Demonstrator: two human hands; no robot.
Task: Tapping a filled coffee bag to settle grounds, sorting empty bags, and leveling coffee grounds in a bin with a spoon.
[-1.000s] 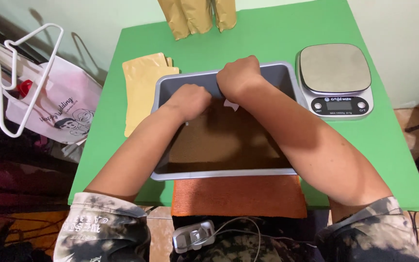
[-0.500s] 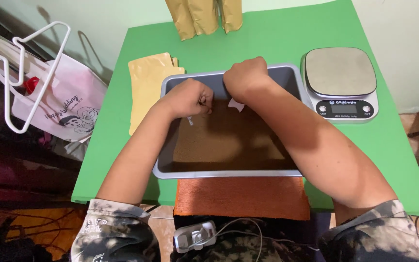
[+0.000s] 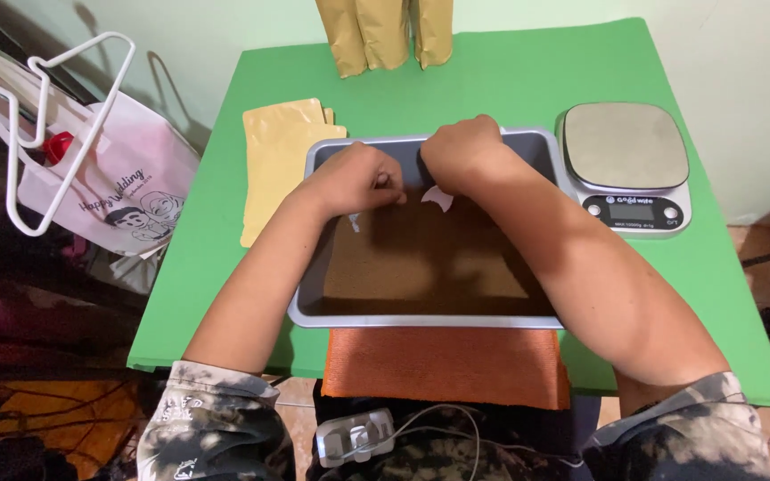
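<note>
Left hand (image 3: pixel 360 178): you clench it over the tray (image 3: pixel 421 319).
Right hand (image 3: pixel 462 153): clenched, a white scoop (image 3: pixel 439 198) just beneath it.
Nearer: your right.

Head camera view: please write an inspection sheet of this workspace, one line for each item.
Surface: green table, mostly bare at the far side.
Job's things: grey tray with brown powder; a small white piece lies in it.
Clutter: flat yellow pouches left of the tray; standing pouches at the far edge; kitchen scale on the right; orange cloth at the near edge.
Grippers: left hand and right hand over the tray's far end, both closed; what they hold cannot be told.
Cables: thin cables by a small device on the lap.
Surroundings: pale tote bag and white hanger on the left.
</note>
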